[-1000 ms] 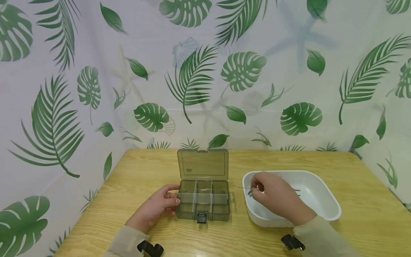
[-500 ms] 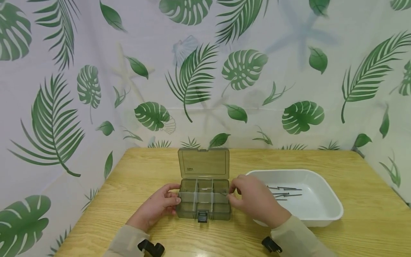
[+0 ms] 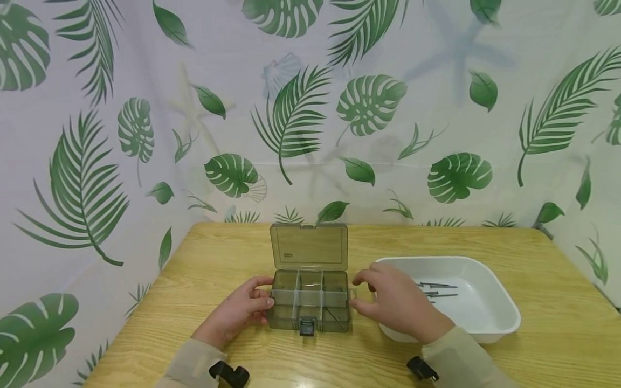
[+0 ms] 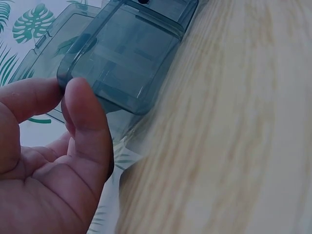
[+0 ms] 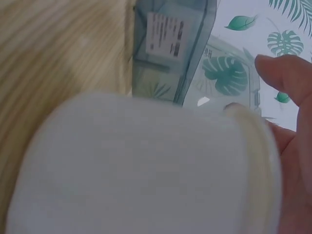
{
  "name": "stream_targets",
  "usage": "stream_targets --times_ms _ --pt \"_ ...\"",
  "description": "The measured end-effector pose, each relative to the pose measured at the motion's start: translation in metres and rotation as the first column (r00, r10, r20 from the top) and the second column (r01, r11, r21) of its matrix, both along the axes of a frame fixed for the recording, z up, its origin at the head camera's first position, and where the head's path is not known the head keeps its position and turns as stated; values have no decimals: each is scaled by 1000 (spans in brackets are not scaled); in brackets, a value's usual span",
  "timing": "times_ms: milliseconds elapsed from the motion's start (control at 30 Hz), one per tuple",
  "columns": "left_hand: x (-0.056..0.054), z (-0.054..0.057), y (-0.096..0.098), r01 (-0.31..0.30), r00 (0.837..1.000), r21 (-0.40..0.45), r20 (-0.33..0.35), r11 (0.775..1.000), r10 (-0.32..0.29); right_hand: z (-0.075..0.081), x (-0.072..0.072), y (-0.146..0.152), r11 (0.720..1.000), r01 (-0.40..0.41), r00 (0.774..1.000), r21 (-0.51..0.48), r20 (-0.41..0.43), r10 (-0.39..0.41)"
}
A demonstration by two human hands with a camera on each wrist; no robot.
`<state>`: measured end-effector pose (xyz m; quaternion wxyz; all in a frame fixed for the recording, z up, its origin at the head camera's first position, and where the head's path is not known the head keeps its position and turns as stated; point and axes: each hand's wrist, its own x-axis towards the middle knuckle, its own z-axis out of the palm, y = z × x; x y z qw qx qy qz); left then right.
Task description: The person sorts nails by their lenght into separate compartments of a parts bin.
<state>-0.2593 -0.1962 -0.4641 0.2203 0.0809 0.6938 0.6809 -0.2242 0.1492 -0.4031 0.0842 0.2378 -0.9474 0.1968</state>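
Observation:
A translucent grey compartment box (image 3: pixel 283 323) stands on the table with its lid (image 3: pixel 310 247) raised at the back. My left hand (image 3: pixel 239 308) holds the box's left side, thumb at the near part and index finger farther back; in the left wrist view, these fingertips meet at the box corner (image 4: pixel 78 68). One dark nail (image 3: pixel 335 317) lies slanted in the front right compartment. Just right of the box, my right hand (image 3: pixel 395 302) has thumb and index finger spread apart, nothing between them. It hovers over the left end of a white tray (image 3: pixel 504 318), hiding part of it.
Several dark nails (image 3: pixel 439 294) lie in the white tray. In the right wrist view, the tray's outer wall (image 5: pixel 131 165) fills the foreground, with a printed label (image 5: pixel 165 35) on the box beyond. The wooden table (image 3: pixel 228 248) meets a leaf-patterned backdrop (image 3: pixel 301 118).
My right hand carried a nail from the tray left to the box and released it into the front right compartment, then drew back slightly right. My left hand stayed at the box.

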Motion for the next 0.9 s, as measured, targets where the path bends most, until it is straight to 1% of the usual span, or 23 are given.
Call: stream_targets --times_ms 200,400,567,667,900 --pt "0 -3 -2 8 1000 7 -5 1000 -8 -5 -2 13 1000 3 1000 13 -5 -3" --pt "0 -3 -2 6 1000 14 -6 1000 -6 -8 -6 33 1000 -5 1000 -26 -5 5" --pt "-2 -5 -1 15 1000 9 -13 1000 -14 -6 -7 54 1000 8 1000 -25 -6 -9" --pt "-1 -5 -1 10 1000 2 -13 1000 -10 -4 -8 67 1000 22 1000 -14 15 -22" --pt "-1 -3 -2 2 1000 -15 -20 1000 -2 -3 -13 97 997 73 990 37 119 -77"
